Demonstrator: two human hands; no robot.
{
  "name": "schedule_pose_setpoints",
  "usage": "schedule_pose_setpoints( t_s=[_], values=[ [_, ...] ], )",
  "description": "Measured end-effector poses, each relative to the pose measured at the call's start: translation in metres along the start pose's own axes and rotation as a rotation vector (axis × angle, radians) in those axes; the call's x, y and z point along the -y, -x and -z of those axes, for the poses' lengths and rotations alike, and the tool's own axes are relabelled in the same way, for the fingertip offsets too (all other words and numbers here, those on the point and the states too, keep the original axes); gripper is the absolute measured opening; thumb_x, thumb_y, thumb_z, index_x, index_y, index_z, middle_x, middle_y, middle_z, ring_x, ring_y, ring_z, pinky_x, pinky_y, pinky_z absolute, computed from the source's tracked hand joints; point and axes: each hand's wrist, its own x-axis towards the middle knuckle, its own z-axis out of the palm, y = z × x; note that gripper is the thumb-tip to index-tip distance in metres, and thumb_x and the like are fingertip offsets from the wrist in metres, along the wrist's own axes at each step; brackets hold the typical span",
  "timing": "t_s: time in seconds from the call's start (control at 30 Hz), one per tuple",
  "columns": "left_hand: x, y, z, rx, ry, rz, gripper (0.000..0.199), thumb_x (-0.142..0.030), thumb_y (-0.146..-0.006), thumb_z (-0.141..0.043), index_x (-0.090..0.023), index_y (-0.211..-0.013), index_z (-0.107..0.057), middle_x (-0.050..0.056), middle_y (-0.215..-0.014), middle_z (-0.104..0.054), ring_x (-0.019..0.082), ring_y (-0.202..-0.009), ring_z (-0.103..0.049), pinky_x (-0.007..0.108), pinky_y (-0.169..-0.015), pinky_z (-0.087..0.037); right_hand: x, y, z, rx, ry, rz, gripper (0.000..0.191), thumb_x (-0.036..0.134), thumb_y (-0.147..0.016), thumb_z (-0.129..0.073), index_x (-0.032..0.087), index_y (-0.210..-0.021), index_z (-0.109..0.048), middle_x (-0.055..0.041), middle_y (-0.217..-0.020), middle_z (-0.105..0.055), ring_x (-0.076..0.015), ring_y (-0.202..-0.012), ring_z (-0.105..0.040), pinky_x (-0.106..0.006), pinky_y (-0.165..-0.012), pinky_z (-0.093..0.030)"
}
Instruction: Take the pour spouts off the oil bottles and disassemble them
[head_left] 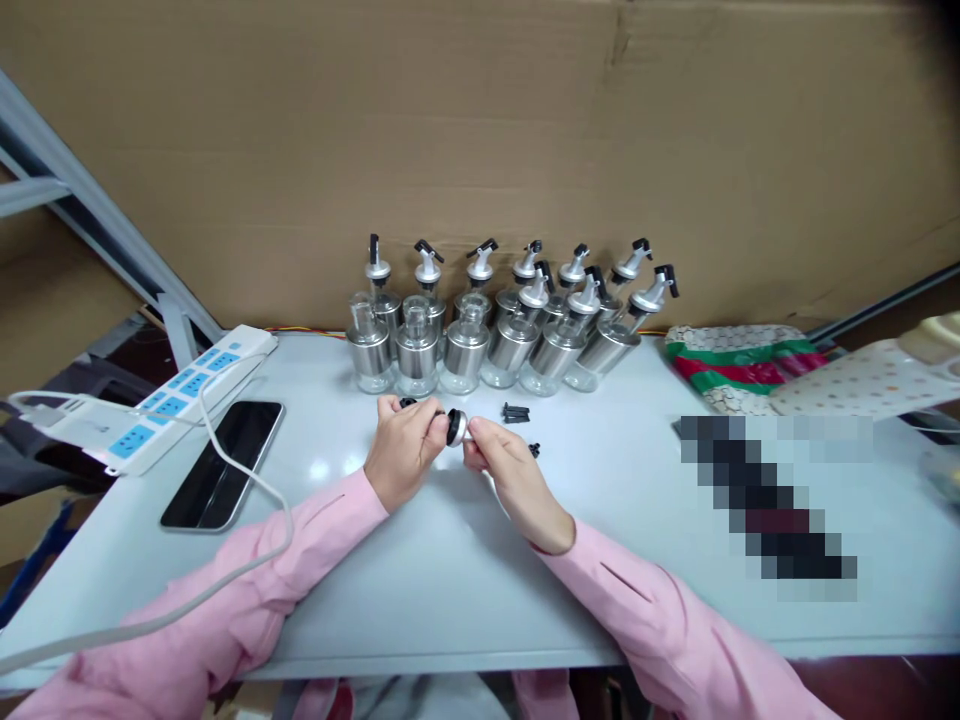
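Observation:
A pour spout (456, 428) with a black stopper end and a silver collar sits between my two hands above the table. My left hand (409, 445) is closed round its black end. The silver end is pinched in the fingertips of my right hand (517, 475). Just beyond my hands stand glass bottles (466, 350) with brushed metal sleeves. Three at the front left have bare necks, while several others carry silver spouts (534, 290) with black caps. Small black pieces (516, 413) lie on the table near my right hand, and another black piece shows behind my left fingers.
On the left are a white power strip (191, 400) and a black-screened phone (223, 465), with a white cable (247, 470) crossing my left sleeve. A patterned cloth or bag (742, 365) lies at the back right. Brown cardboard (465, 120) rises behind the table (420, 590).

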Motion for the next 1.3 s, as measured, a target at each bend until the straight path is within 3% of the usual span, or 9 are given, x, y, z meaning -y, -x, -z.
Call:
schedule_pose_setpoints(
  t_s=[0.17, 0.27, 0.37, 0.5, 0.57, 0.83, 1.0, 1.17, 1.3],
  values=[
    [-0.004, -0.006, 0.010, 0.026, 0.086, 0.151, 0.044, -0.036, -0.091, -0.012, -0.020, -0.056, -0.035, -0.001, -0.052, -0.046, 0.015, -0.056, -0.040, 0.031, -0.067, -0.033, 0.001, 0.001, 0.017, -0.122, 0.687, 0.617, 0.023, 0.035, -0.093, -0.043, 0.019, -0.082, -0.055, -0.0025, -0.068, -0.051, -0.0163, -0.065, -0.042, -0.029, -0.063, -0.034],
    [0.003, -0.016, 0.024, -0.051, -0.063, 0.241, 0.044, -0.034, -0.088, -0.010, -0.021, -0.050, -0.029, -0.001, -0.044, -0.039, 0.014, -0.052, -0.040, 0.030, -0.067, -0.036, 0.004, -0.001, 0.025, -0.217, 0.775, 0.739, 0.014, 0.023, -0.094, -0.042, 0.020, -0.095, -0.056, -0.0044, -0.077, -0.056, -0.0176, -0.071, -0.047, -0.030, -0.066, -0.039],
    [0.011, -0.023, 0.041, 0.020, -0.208, 0.229, 0.038, -0.036, -0.082, -0.030, -0.019, -0.047, -0.032, -0.001, -0.043, -0.044, 0.013, -0.048, -0.041, 0.035, -0.073, -0.035, 0.003, -0.004, 0.027, -0.242, 0.747, 0.675, 0.018, 0.018, -0.094, -0.041, 0.020, -0.105, -0.055, -0.0065, -0.089, -0.058, -0.0186, -0.082, -0.052, -0.031, -0.074, -0.043],
    [0.016, -0.021, 0.051, 0.454, -0.666, 0.267, 0.029, -0.035, -0.082, -0.038, -0.014, -0.075, -0.057, 0.011, -0.069, -0.068, 0.025, -0.066, -0.062, 0.044, -0.079, -0.036, -0.005, -0.006, 0.026, -0.148, 0.788, 0.554, 0.021, 0.018, -0.093, -0.041, 0.018, -0.108, -0.056, -0.0081, -0.094, -0.060, -0.0197, -0.089, -0.054, -0.032, -0.079, -0.043],
    [0.019, -0.018, 0.051, 0.557, -0.734, 0.294, 0.028, -0.027, -0.084, -0.037, -0.009, -0.089, -0.059, 0.016, -0.083, -0.070, 0.030, -0.075, -0.065, 0.046, -0.080, -0.037, -0.007, -0.005, 0.026, -0.118, 0.827, 0.518, 0.020, 0.021, -0.093, -0.043, 0.018, -0.106, -0.057, -0.0074, -0.092, -0.061, -0.0200, -0.087, -0.055, -0.032, -0.077, -0.043],
    [0.034, -0.022, 0.045, 0.560, -0.697, 0.293, 0.026, -0.009, -0.086, -0.035, -0.007, -0.104, -0.054, 0.017, -0.089, -0.068, 0.031, -0.087, -0.066, 0.038, -0.072, -0.046, -0.005, -0.003, 0.026, -0.089, 0.912, 0.451, 0.018, 0.025, -0.092, -0.049, 0.018, -0.098, -0.064, -0.0039, -0.081, -0.066, -0.0160, -0.072, -0.058, -0.030, -0.070, -0.037],
    [0.037, -0.024, 0.041, 0.527, -0.662, 0.319, 0.029, -0.005, -0.087, -0.032, -0.011, -0.108, -0.051, 0.015, -0.101, -0.064, 0.027, -0.093, -0.065, 0.035, -0.078, -0.047, -0.004, -0.003, 0.026, -0.073, 0.929, 0.413, 0.018, 0.026, -0.090, -0.050, 0.017, -0.096, -0.066, -0.0033, -0.077, -0.066, -0.0154, -0.070, -0.059, -0.029, -0.070, -0.037],
    [0.018, -0.017, 0.049, 0.523, -0.632, 0.361, 0.031, -0.028, -0.093, -0.035, -0.010, -0.117, -0.041, 0.018, -0.113, -0.057, 0.029, -0.091, -0.065, 0.038, -0.073, -0.050, -0.005, -0.003, 0.024, 0.003, 0.992, 0.273, 0.017, 0.015, -0.084, -0.053, 0.017, -0.093, -0.067, -0.0035, -0.077, -0.069, -0.0157, -0.068, -0.061, -0.029, -0.069, -0.038],
    [0.005, -0.008, 0.052, 0.704, -0.428, 0.269, 0.057, -0.055, -0.084, -0.048, -0.014, -0.123, -0.037, 0.017, -0.123, -0.049, 0.031, -0.098, -0.062, 0.040, -0.076, -0.051, -0.009, -0.003, 0.022, 0.110, 1.028, 0.176, 0.021, 0.011, -0.081, -0.053, 0.017, -0.094, -0.068, -0.0049, -0.081, -0.071, -0.0170, -0.070, -0.062, -0.028, -0.070, -0.041]
  ],
)
